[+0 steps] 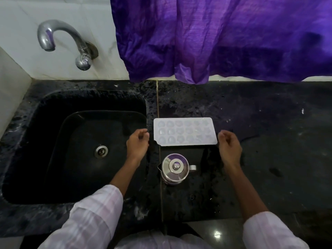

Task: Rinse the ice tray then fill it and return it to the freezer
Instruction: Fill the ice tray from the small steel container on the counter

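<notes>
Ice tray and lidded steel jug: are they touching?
Apart. Head view shows bare black counter between the ice tray and the steel jug.

Kitchen corner: black stone desk (269, 132) against a white wall (21, 15).
Desk speckled and wet in patches, with a black sink (45, 105) set into its left side. Chrome tap (59, 31) mounted on the wall. Purple curtain (224, 38) hangs to the desk's rear edge. Glossy floor (206, 234) reflects a light.
</notes>
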A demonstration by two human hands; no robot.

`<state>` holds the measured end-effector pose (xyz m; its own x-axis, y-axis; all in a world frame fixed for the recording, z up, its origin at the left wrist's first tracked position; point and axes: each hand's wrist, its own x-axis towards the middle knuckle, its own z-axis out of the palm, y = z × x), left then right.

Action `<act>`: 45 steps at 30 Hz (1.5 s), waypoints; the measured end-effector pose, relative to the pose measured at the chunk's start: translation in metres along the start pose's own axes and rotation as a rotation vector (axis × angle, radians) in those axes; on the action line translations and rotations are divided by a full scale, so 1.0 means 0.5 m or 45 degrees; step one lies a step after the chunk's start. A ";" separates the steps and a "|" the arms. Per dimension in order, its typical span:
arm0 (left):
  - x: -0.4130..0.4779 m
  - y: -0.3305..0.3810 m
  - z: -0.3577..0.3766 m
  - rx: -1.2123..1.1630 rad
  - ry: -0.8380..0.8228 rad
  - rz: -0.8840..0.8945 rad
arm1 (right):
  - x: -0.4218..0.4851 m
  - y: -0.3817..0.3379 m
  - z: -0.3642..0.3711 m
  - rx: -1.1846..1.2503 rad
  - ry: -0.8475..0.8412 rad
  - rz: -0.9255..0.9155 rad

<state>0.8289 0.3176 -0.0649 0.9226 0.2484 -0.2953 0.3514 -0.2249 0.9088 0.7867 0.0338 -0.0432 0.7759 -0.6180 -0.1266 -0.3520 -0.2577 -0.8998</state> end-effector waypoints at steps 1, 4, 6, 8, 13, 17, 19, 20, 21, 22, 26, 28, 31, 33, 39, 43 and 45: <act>0.007 0.003 0.008 0.019 0.000 -0.003 | 0.024 -0.005 0.001 -0.149 -0.013 -0.074; 0.020 0.010 0.019 0.067 -0.031 -0.028 | 0.071 -0.006 0.020 -0.457 -0.130 -0.200; 0.029 0.016 0.028 0.099 -0.039 -0.036 | 0.097 0.001 0.034 -0.571 -0.185 -0.220; 0.035 0.022 0.034 0.109 -0.063 -0.052 | 0.111 0.006 0.045 -0.635 -0.190 -0.272; 0.047 0.024 0.049 0.147 -0.059 -0.062 | 0.133 0.021 0.057 -0.581 -0.203 -0.274; 0.041 0.031 0.061 0.106 0.019 -0.110 | 0.141 0.037 0.052 -0.467 -0.199 -0.242; 0.040 0.030 0.064 0.086 0.040 -0.123 | 0.139 0.040 0.051 -0.417 -0.192 -0.211; 0.039 0.031 0.065 0.081 0.045 -0.125 | 0.138 0.041 0.050 -0.388 -0.193 -0.200; 0.038 0.031 0.066 0.076 0.048 -0.126 | 0.138 0.042 0.050 -0.359 -0.195 -0.194; 0.036 0.030 0.066 0.067 0.049 -0.131 | 0.138 0.044 0.050 -0.335 -0.196 -0.187; 0.033 0.024 0.063 -0.033 0.043 -0.180 | 0.134 0.046 0.048 -0.285 -0.197 -0.158; 0.031 0.028 0.060 -0.073 0.045 -0.195 | 0.130 0.047 0.048 -0.259 -0.196 -0.150; 0.025 0.044 0.054 -0.099 0.042 -0.189 | 0.121 0.044 0.043 -0.208 -0.199 -0.128; 0.021 0.054 0.052 -0.105 0.034 -0.179 | 0.116 0.038 0.037 -0.180 -0.188 -0.121; 0.004 0.091 0.052 -0.141 -0.022 -0.161 | 0.108 0.023 0.005 -0.101 -0.154 -0.097; -0.010 0.119 0.057 -0.172 -0.078 -0.137 | 0.097 0.014 -0.029 -0.058 -0.114 -0.099; -0.018 0.131 0.058 -0.169 -0.114 -0.129 | 0.083 0.004 -0.048 -0.018 -0.088 -0.085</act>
<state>0.8484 0.2732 -0.0112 0.8961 0.1773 -0.4069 0.4246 -0.0749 0.9023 0.8058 -0.0103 -0.0404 0.8318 -0.5468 -0.0954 -0.3054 -0.3073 -0.9013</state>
